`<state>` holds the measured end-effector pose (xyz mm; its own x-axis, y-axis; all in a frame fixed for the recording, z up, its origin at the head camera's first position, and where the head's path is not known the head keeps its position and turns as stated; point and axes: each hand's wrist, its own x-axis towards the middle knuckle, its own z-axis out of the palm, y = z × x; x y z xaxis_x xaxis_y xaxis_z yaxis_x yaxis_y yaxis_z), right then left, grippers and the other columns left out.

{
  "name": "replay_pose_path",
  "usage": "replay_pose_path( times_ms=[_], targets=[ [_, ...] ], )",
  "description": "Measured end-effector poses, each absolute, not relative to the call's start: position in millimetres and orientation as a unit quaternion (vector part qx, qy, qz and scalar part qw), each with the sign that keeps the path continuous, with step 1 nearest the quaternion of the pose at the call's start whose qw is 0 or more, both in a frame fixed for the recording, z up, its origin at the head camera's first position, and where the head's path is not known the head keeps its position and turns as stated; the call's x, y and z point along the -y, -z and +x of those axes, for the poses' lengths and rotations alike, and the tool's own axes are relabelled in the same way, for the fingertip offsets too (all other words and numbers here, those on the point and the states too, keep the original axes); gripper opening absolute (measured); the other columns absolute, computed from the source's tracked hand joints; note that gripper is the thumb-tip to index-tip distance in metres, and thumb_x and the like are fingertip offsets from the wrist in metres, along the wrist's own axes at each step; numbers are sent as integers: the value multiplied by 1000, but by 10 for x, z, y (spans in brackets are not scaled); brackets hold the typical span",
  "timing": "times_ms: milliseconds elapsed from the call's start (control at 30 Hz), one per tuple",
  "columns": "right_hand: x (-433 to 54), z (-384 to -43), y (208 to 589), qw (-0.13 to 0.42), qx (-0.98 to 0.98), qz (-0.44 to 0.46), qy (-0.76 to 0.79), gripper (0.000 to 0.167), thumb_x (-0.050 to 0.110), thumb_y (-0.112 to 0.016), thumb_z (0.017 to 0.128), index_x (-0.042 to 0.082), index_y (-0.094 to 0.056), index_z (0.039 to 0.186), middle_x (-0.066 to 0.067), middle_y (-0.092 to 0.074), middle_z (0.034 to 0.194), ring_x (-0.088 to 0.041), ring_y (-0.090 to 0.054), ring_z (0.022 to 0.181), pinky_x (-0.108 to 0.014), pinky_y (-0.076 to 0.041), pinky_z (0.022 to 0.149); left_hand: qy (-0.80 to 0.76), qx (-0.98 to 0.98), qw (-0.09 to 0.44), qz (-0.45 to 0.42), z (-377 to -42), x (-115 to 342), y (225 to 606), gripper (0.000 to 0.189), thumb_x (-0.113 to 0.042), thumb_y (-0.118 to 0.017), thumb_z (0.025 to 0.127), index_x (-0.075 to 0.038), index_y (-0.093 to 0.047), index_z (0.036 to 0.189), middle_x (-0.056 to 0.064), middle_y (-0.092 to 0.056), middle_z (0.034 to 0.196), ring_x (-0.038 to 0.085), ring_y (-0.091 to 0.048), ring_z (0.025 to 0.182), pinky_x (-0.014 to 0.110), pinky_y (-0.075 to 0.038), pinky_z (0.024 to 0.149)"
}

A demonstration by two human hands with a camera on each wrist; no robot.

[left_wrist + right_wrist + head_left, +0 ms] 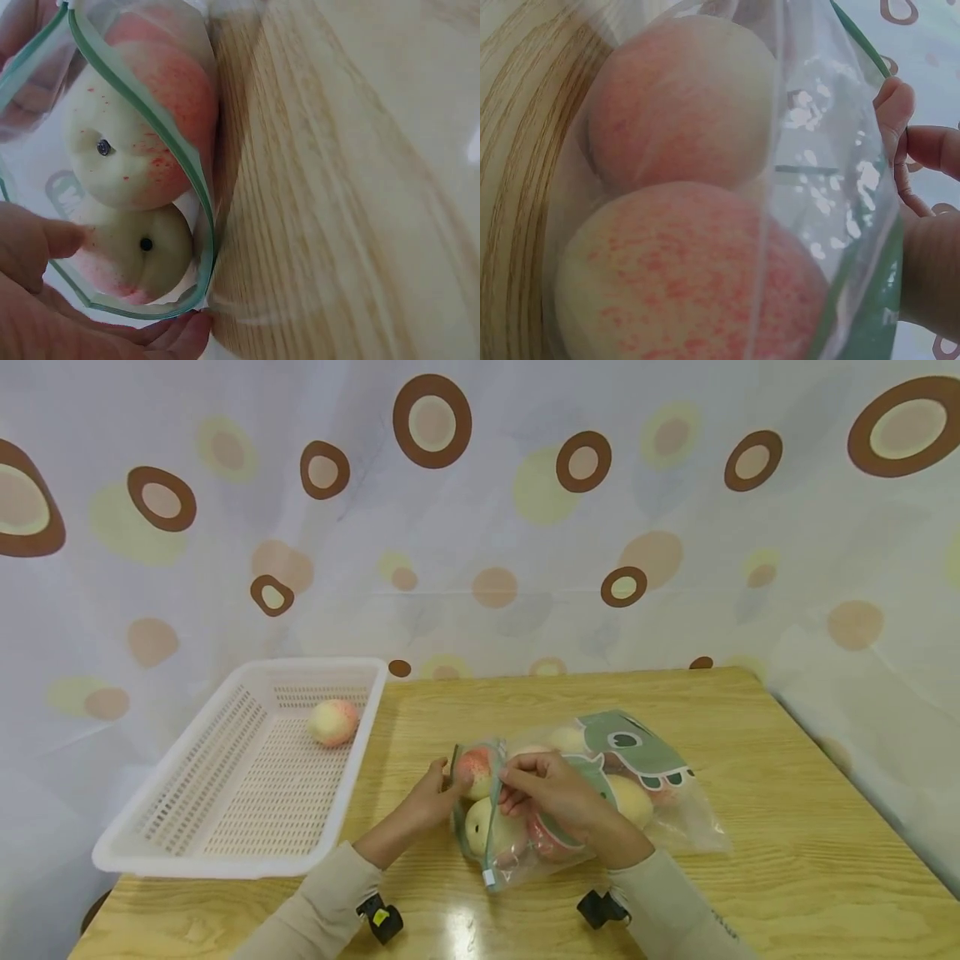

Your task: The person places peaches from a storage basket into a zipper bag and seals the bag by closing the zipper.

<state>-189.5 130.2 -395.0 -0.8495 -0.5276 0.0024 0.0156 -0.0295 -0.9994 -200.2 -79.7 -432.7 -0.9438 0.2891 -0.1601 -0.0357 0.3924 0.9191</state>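
Observation:
In the head view a clear slider zip bag [705, 827] with green dinosaur print lies on its side, holding several peaches [633, 802]. Its green-edged mouth gapes toward the left. My right hand [558, 793] pinches the upper rim of the mouth between thumb and fingers; the right wrist view shows this grip [911, 142] too. My left hand [427, 797] is at the mouth's left side. Seen from the left wrist, its thumb [56, 238] overlaps the lower peach [157, 259] while straight fingers lie outside along the rim. A white slider [490, 878] sits at the rim's near end.
A white slatted plastic basket [217, 864] stands left of the bag, with one peach [333, 722] in its far right part. The wooden table [787, 877] meets a patterned curtain [495, 510] at the back. Dark wrist cameras [381, 918] sit on both sleeves.

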Motion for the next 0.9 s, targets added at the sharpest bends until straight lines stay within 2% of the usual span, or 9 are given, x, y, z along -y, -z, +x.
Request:
replay_pose_path(
  times_ms=[133, 167, 267, 367, 400, 533, 667, 800, 900],
  targets=[
    [-1308, -1890, 3945, 203, -667, -189, 692, 12, 7, -55, 95, -1, -60, 88, -2, -64, 75, -10, -63, 66, -19, -53, 60, -537, -815, 191, 107, -1970, 824, 4343, 70, -7, -47, 97, 14, -3, 147, 38, -33, 142, 49, -33, 133, 59, -29, 107],
    [-1312, -1888, 3948, 206, -666, -187, 692, 9, 6, -57, 94, -1, -60, 89, -2, -65, 75, -9, -64, 66, -19, -53, 61, -530, -818, 193, 113, -1961, 828, 4353, 69, -3, -48, 94, 14, -5, 146, 37, -37, 139, 48, -37, 130, 56, -33, 106],
    [-1317, -1881, 3965, 210, -666, -182, 692, 5, 2, -60, 91, -3, -57, 91, -2, -65, 75, -9, -64, 67, -19, -54, 62, -514, -828, 190, 123, -1943, 825, 4385, 58, 2, -52, 89, 14, -25, 140, 28, -57, 114, 36, -57, 102, 43, -50, 85],
    [-1301, -1868, 3994, 202, -672, -172, 692, 9, 2, -61, 91, -4, -55, 92, -3, -64, 76, -11, -64, 69, -21, -55, 64, -499, -840, 174, 123, -1921, 814, 4418, 46, -1, -57, 89, 15, -36, 126, 15, -57, 88, 20, -55, 74, 30, -48, 63],
    [-1290, -1861, 4002, 197, -678, -173, 687, 10, 3, -61, 91, -4, -54, 93, -3, -64, 77, -11, -64, 69, -21, -55, 64, -506, -836, 175, 120, -1915, 810, 4425, 43, -2, -57, 89, 15, -37, 124, 14, -57, 84, 18, -55, 70, 29, -49, 61],
    [-1243, -1830, 4006, 180, -695, -182, 671, 13, 8, -55, 96, -4, -51, 94, -5, -63, 75, -13, -63, 67, -22, -54, 62, -565, -799, 176, 103, -1897, 835, 4412, 45, -2, -50, 95, 17, -28, 130, 19, -62, 92, 22, -66, 73, 34, -57, 67],
    [-1330, -1806, 3823, 143, -690, -180, 687, 13, 9, -48, 100, -3, -48, 97, -3, -60, 71, -11, -60, 61, -19, -50, 56, -637, -746, 165, 98, -1921, 799, 4247, 37, -2, -45, 97, 10, -31, 129, 18, -62, 92, 22, -67, 71, 37, -58, 69],
    [-1580, -1787, 3428, 67, -677, -148, 718, 12, 11, -44, 102, 0, -45, 96, 0, -56, 68, -8, -55, 57, -18, -46, 53, -655, -731, 130, 139, -1925, 622, 3921, 33, -6, -44, 99, 4, -36, 129, 13, -60, 90, 18, -64, 68, 36, -58, 68],
    [-1799, -1782, 3159, 5, -668, -147, 729, 19, 17, -43, 103, 3, -45, 90, 2, -51, 66, -7, -49, 54, -18, -42, 51, -657, -727, 105, 171, -1926, 448, 3652, 33, -8, -44, 100, 1, -37, 131, 13, -59, 91, 18, -64, 69, 38, -58, 70]
  ],
)
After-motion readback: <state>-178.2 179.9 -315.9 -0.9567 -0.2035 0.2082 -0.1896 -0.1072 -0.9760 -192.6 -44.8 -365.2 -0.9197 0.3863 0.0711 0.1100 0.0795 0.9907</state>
